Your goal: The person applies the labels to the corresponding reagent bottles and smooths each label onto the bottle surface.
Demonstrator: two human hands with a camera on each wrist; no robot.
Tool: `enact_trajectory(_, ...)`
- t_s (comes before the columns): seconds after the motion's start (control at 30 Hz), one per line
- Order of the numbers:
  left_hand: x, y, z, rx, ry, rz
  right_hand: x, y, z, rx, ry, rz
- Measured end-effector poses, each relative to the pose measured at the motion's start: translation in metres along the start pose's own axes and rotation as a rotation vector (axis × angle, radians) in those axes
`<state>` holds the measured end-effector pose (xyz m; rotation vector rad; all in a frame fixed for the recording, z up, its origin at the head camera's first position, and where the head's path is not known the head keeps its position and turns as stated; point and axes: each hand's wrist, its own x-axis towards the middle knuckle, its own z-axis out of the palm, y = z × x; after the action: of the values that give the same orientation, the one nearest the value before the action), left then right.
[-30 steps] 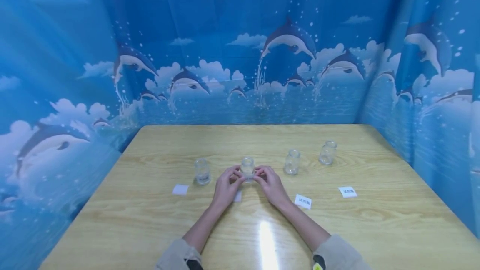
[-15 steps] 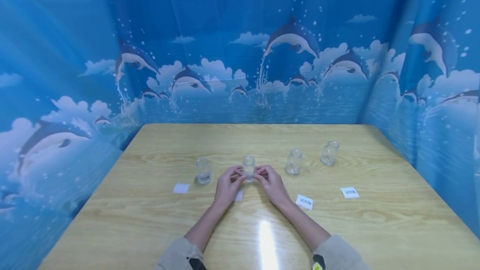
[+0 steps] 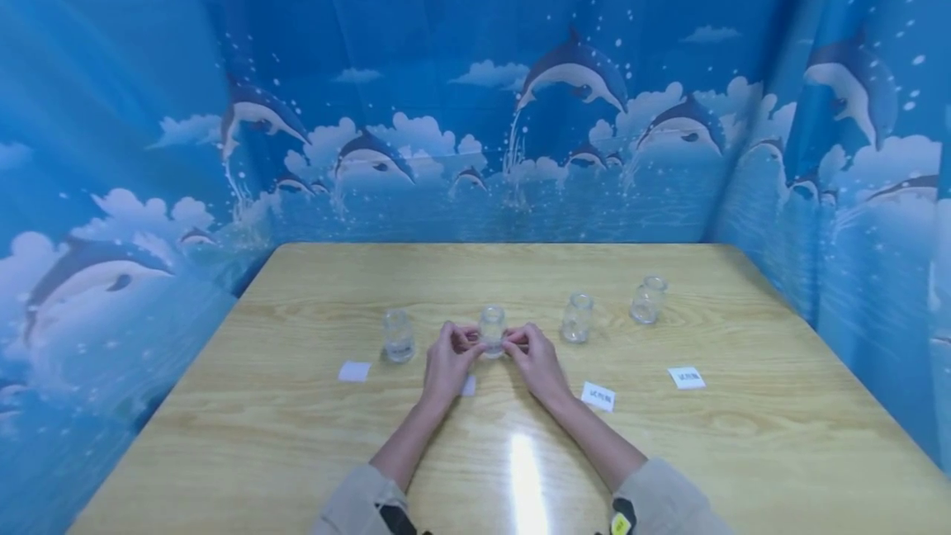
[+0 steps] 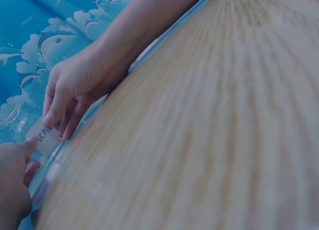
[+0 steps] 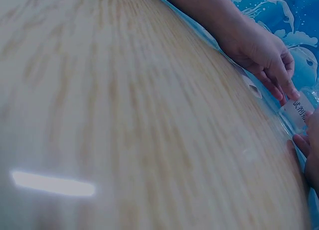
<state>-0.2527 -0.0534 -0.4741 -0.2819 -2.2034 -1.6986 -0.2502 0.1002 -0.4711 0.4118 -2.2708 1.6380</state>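
A small clear glass bottle [image 3: 492,327] stands upright on the table between the two hands. A white label [image 4: 46,135] with dark handwritten characters lies against its near side, its ends under the thumbs. My left hand [image 3: 448,360] grips the bottle's left side, thumb in front at the label's end and fingers curled at the side. From the right, my right hand [image 3: 537,362] holds it the same way. The right wrist view also catches the label [image 5: 298,111] between the thumbs. The back of the bottle is hidden.
One glass bottle [image 3: 399,337] stands left of the hands; two more, a nearer bottle [image 3: 577,320] and a farther bottle [image 3: 648,301], stand to the right. Paper slips lie nearer: a left slip [image 3: 354,371], one [image 3: 468,386] partly behind the left hand, and two written labels [image 3: 598,396] at right.
The hands stay at the same bottle, with the left hand's fingers and wrist shifted slightly. The whole view sways a little with the head; the other bottles and slips stay in place.
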Motion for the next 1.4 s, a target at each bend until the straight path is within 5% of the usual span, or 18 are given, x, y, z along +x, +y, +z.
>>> enact_trajectory(0.13, 0.001, 0.0, -0.005, -0.1, -0.051, 0.023, 0.0, 0.001, 0.0, 0.037, -0.006, -0.006)
enact_trajectory(0.27, 0.001, -0.003, -0.011, -0.097, -0.107, 0.015, 0.0, 0.003, 0.001, 0.061, -0.049, -0.037)
enact_trajectory(0.5, 0.0, -0.002, -0.016, -0.1, -0.142, -0.025, 0.001, -0.002, 0.006, 0.008, -0.101, 0.101)
enact_trajectory(0.67, 0.001, 0.003, -0.016, -0.172, -0.186, -0.043, 0.002, -0.004, 0.003, -0.001, -0.11, 0.07)
enact_trajectory(0.8, 0.003, -0.003, -0.015, -0.212, -0.224, -0.075, 0.006, 0.003, -0.004, 0.076, -0.163, 0.049)
enact_trajectory(1.0, 0.0, 0.02, -0.024, -0.24, -0.26, -0.081, 0.011, 0.009, -0.011, 0.253, -0.262, 0.055)
enact_trajectory(1.2, 0.001, 0.027, -0.028, -0.222, -0.282, -0.083, 0.012, 0.012, -0.012, 0.129, -0.269, 0.0)
enact_trajectory(1.4, 0.008, 0.001, -0.022, -0.189, -0.272, -0.077, 0.013, 0.015, -0.011, 0.021, -0.26, -0.05)
